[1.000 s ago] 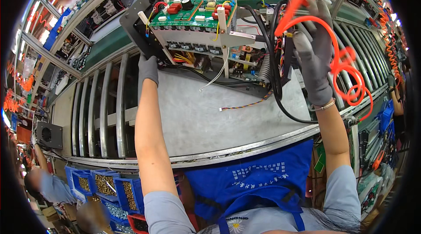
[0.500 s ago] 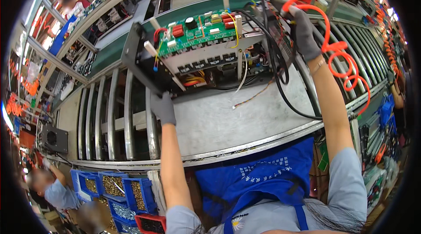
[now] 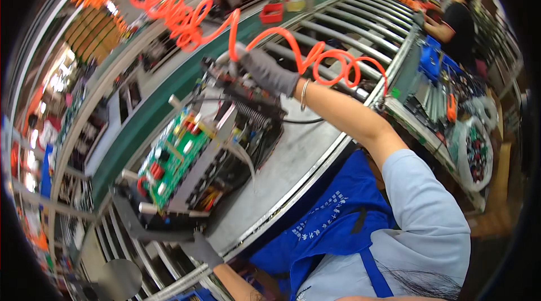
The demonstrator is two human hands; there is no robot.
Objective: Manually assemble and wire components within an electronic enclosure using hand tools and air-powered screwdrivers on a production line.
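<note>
An uncased electrical machine (image 3: pixel 191 188) with a green circuit board (image 3: pixel 174 154) on top sits on a grey metal plate (image 3: pixel 282 160) over the conveyor. My left hand (image 3: pixel 204 249), in a grey glove, is at the lower corner of the machine's black end panel (image 3: pixel 132 219); its fingertips are partly hidden there. At the machine's opposite end, my gloved right hand (image 3: pixel 267 70) has its fingers curled by the dark upper parts and black cables. An orange coiled hose (image 3: pixel 234 30) crosses this hand. What the right fingers grip is hidden.
Conveyor rollers (image 3: pixel 360 25) run past both ends of the plate. A red bin (image 3: pixel 271 13) and a pale tub (image 3: pixel 295 2) stand beyond them. To the right are a bench with tools, a plastic bag of small parts (image 3: pixel 474 154) and a person in black (image 3: pixel 457 25).
The view has swung to the right, so conveyor and machine now slant across it. Both hands stay near opposite ends of the machine. The blue parts bins have mostly left the picture.
</note>
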